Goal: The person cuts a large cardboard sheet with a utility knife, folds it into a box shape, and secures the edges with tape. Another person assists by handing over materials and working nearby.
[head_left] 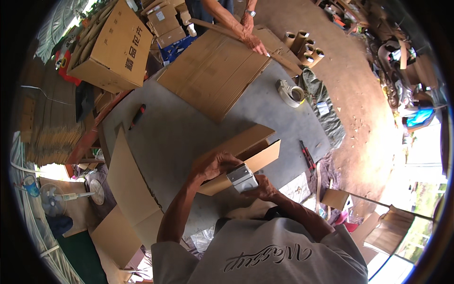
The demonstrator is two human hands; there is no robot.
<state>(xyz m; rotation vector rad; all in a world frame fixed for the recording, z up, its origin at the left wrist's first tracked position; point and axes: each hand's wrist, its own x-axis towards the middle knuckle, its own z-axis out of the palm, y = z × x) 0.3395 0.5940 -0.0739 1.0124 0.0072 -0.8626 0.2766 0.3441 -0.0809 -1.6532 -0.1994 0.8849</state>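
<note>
Your right hand (265, 188) pinches one end of the grey metal-looking block (242, 178). Your left hand (218, 165) curls over the folded carton (266, 155); can't tell its fingertip grip. Carton's toward your side of the grey table (170, 132). Uneven push could skew panels or slip the block. Right swing risks the red-black utility knife (307, 156) near the edge. More room left.

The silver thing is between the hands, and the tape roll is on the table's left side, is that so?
Not quite: the head view shows the tape roll on the right side of the table. The silver thing is indeed between the left hand and right hand.
</note>
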